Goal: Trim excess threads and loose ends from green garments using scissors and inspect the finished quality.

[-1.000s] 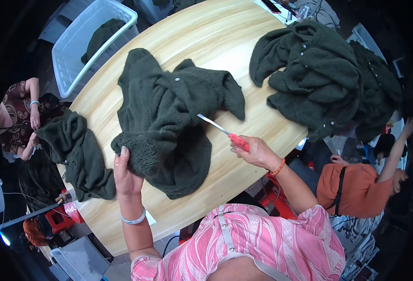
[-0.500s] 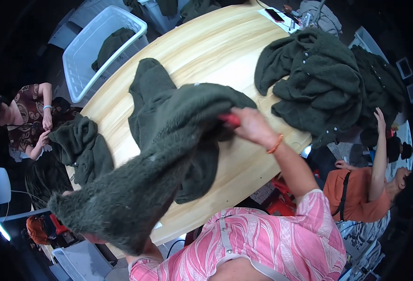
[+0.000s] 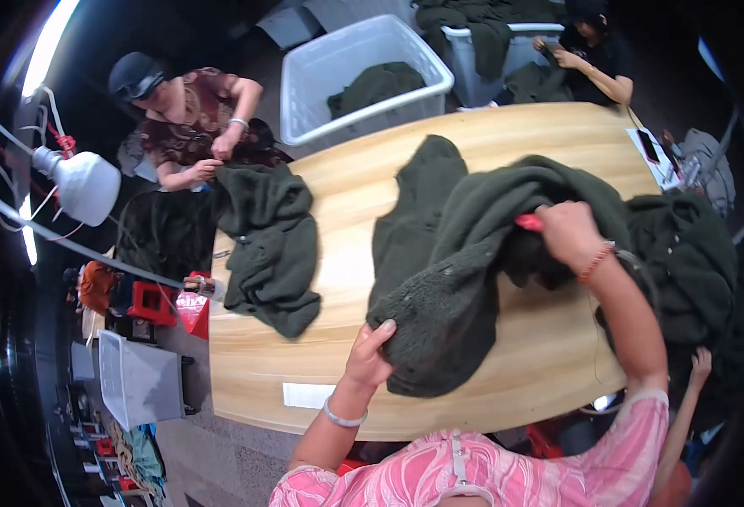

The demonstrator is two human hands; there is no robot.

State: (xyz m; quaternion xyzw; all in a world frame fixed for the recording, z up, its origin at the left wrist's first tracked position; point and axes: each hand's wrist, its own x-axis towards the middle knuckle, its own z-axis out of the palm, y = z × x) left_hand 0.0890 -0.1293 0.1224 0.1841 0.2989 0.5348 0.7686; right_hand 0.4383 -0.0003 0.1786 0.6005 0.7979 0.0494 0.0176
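Note:
A dark green knitted garment [image 3: 473, 245] lies bunched in the middle of the table, with one part of it raised in a fold. My left hand [image 3: 369, 358] grips the fuzzy near-left end of it, thumb on top. Over the upper right part of the same garment, my right hand [image 3: 570, 240] is closed round a small red object [image 3: 528, 222]. Only its red end shows past the fingers, so its kind is hidden. Whether those fingers also pinch the cloth, I cannot tell.
More green garments lie to the left [image 3: 275, 245] and right [image 3: 684, 262] on the wooden table [image 3: 347, 380]. A white paper [image 3: 309, 395] rests near the front edge. Beyond the table stands a clear bin [image 3: 363, 118]. Co-workers sit at left and far right; another's hand [image 3: 701, 363] touches the right pile.
My view has swung left. The garment's near end, stretched out toward the lower left before, is now drawn in and lower. My left hand, mostly hidden before, shows on its edge.

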